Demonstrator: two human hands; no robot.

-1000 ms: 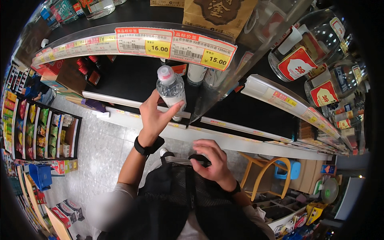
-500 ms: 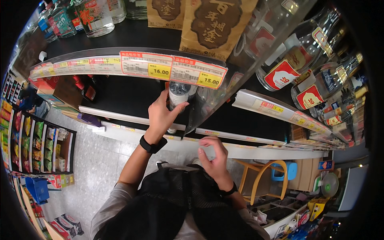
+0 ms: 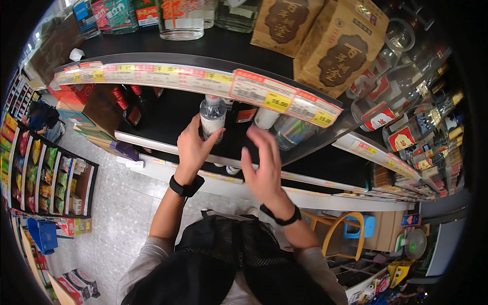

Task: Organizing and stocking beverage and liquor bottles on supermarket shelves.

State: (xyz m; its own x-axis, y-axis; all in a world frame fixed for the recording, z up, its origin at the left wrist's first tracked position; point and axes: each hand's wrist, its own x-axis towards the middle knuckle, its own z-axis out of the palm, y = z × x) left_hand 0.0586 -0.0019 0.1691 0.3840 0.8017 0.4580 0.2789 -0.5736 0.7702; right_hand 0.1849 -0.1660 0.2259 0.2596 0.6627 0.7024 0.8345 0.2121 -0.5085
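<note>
My left hand grips a clear bottle with a white label, upright on or just above a black shelf, below the price-tag rail. My right hand is open and reaches toward the shelf to the right of that bottle, with its fingertips near a white-labelled bottle. Another clear bottle stands farther right behind a dark, partly see-through edge. Red-capped dark bottles stand at the shelf's left.
Paper bags and bottles fill the upper shelf, with more bottles at right. A snack rack, blue bins and a person are on the left. A wooden chair and blue stool are behind at right.
My left hand has moved the bottle left along the lower shelf, beside the other bottles. My right hand has risen from near my body toward them, fingers more extended. The view has shifted.
</note>
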